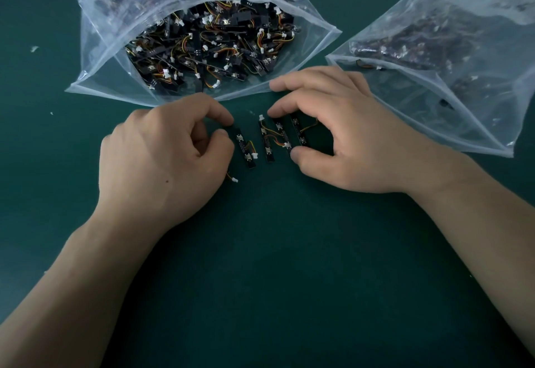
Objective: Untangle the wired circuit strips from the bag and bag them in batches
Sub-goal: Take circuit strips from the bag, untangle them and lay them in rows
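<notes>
Green mat [260, 252] lying under everything. Two clear zip bags sitting at far edge: open bag [95, 58] holding tangled circuit strips [208, 49], second bag [463, 92] lying to right. Left hand [162, 162] resting knuckles-up, thumb and forefinger pinching top end of leftmost strip [244, 150]. Right hand [347, 136] arching, forefinger and thumb clamping ends of two rightmost strips [298, 133]. Four loose strips lying side by side between hands.

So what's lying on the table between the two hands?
Four black circuit strips with little coloured wires, side by side on the green table, seen in the head view. The left hand and right hand hold the outer ones.
</notes>
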The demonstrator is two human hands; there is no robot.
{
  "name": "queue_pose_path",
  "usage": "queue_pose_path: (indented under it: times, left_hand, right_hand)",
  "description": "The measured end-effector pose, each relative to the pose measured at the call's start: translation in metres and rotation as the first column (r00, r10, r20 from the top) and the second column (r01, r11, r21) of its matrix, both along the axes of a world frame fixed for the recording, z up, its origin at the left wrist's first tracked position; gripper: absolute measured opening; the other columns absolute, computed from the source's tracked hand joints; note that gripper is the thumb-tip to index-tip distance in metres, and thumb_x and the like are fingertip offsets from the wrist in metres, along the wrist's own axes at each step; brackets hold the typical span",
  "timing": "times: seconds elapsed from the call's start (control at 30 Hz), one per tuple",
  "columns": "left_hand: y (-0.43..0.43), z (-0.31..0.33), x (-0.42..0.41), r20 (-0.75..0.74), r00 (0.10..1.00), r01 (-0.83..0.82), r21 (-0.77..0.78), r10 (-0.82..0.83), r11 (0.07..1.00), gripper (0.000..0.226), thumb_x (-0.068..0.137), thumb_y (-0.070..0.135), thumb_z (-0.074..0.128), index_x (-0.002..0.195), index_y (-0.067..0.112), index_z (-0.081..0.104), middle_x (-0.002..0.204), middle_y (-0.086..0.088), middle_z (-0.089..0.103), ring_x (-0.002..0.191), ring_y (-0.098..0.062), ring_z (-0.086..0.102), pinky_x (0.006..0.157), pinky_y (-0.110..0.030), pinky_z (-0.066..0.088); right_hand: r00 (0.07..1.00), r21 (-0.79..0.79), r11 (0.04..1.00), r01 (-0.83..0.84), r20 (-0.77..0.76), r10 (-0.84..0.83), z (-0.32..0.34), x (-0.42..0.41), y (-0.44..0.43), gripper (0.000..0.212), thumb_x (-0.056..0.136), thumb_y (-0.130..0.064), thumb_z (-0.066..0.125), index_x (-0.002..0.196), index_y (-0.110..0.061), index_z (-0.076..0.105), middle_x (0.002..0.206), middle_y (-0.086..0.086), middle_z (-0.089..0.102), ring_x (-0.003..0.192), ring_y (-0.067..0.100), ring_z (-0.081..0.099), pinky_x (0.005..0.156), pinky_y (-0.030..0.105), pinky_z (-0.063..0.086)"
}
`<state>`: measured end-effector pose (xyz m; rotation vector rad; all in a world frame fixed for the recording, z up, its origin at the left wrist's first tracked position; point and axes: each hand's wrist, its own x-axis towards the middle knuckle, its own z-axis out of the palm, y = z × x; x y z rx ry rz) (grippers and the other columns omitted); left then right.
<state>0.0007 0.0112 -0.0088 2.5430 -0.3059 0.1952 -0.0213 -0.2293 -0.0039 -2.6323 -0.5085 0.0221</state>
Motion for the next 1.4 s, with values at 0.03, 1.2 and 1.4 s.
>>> queue_pose_path:
  times: [0.03,1.2,1.4]
  left_hand:
    - [0.0,0.0001,-0.0001,0.0,1.0,0.0,0.0,0.0,1.0,0.022,0.081,0.042,0.053,0.098,0.041,0.067,0.081,0.024,0.062,0.065,-0.004,0.057,0.064,-0.031,0.042]
    - [-0.0011,0.0055,-0.0031,-0.042,0.998,0.051,-0.04,-0.053,0.998,0.035,0.079,0.034,0.051,0.11,0.043,0.062,0.079,0.023,0.065,0.065,-0.003,0.057,0.07,-0.038,0.052]
    - [-0.001,0.0048,-0.0057,-0.022,1.0,0.012,-0.012,-0.013,1.0,0.023,0.077,0.034,0.052,0.095,0.04,0.066,0.067,0.012,0.062,0.064,-0.008,0.057,0.068,-0.038,0.052]
  right_hand:
    - [1.0,0.013,1.0,-0.002,-0.008,0.002,0.0003,-0.0003,-0.0003,0.049,0.087,-0.039,0.062,0.135,-0.029,0.06,0.154,-0.016,0.043,0.147,0.004,0.028,0.124,0.033,0.013]
    - [0.999,0.094,0.995,0.043,0.014,-0.045,0.0013,-0.0008,0.0016,0.049,0.082,-0.019,0.059,0.131,-0.025,0.061,0.116,-0.016,0.059,0.118,0.006,0.051,0.111,0.031,0.028]
    - [0.998,0.068,0.997,0.044,0.032,-0.046,0.0008,-0.0004,0.0021,0.048,0.082,-0.02,0.059,0.13,-0.024,0.062,0.116,-0.014,0.058,0.117,0.008,0.051,0.111,0.03,0.028]
